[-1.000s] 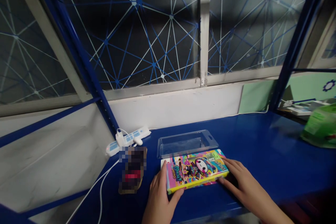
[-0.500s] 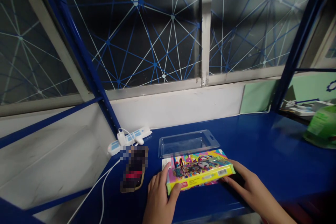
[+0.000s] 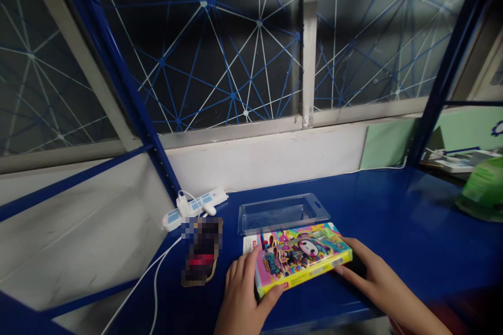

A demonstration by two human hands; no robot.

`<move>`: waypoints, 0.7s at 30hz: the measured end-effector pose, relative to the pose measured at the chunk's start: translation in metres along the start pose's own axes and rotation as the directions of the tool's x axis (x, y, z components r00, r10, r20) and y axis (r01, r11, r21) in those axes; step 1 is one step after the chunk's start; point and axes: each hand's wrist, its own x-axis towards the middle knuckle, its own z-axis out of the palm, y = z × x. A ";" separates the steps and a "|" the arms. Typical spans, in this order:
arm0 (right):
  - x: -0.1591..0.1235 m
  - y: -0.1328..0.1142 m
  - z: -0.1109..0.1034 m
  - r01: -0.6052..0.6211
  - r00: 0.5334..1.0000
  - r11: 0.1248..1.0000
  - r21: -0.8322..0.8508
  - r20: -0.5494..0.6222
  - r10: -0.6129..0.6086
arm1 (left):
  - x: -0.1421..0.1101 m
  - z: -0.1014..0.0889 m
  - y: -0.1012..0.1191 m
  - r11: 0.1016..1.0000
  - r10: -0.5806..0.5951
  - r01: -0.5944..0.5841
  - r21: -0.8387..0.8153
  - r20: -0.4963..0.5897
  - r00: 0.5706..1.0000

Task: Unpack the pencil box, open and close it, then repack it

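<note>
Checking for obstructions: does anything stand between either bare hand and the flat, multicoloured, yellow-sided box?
Nothing visible: the left hand and right hand hold opposite ends of the box. The clear, rectangular plastic tray lies beyond it.

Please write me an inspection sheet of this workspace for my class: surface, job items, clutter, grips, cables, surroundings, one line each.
Surface: glossy blue tabletop.
Job's things: cartoon-printed box, yellow side toward the person; printed card partly hidden behind it; clear plastic tray beyond.
Clutter: phone left of the box, screen pixelated; green bag at far right.
Grips: left grip holds the box's left end; right grip holds its right end.
Cables: white power strip near the wall, with plugs in it; white cables run left of the phone.
Surroundings: line-patterned windows, blue frame, white wall.
</note>
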 end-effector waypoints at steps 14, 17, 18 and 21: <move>0.001 0.011 -0.013 -0.139 0.988 0.878 0.458 0.124 0.092 | -0.007 0.007 -0.002 0.990 0.067 -0.070 -0.121 -0.031 0.997; -0.001 0.004 -0.018 -0.112 0.983 0.893 0.436 0.179 0.036 | -0.008 0.007 0.000 0.989 0.066 -0.075 -0.127 -0.073 0.995; -0.002 0.002 -0.019 -0.102 0.985 0.897 0.429 0.171 0.030 | -0.009 0.007 0.000 0.988 0.050 -0.062 -0.141 -0.087 0.995; -0.004 0.000 -0.021 -0.088 0.992 0.900 0.427 0.120 0.040 | -0.009 0.005 -0.003 0.975 -0.004 -0.009 -0.223 -0.055 0.998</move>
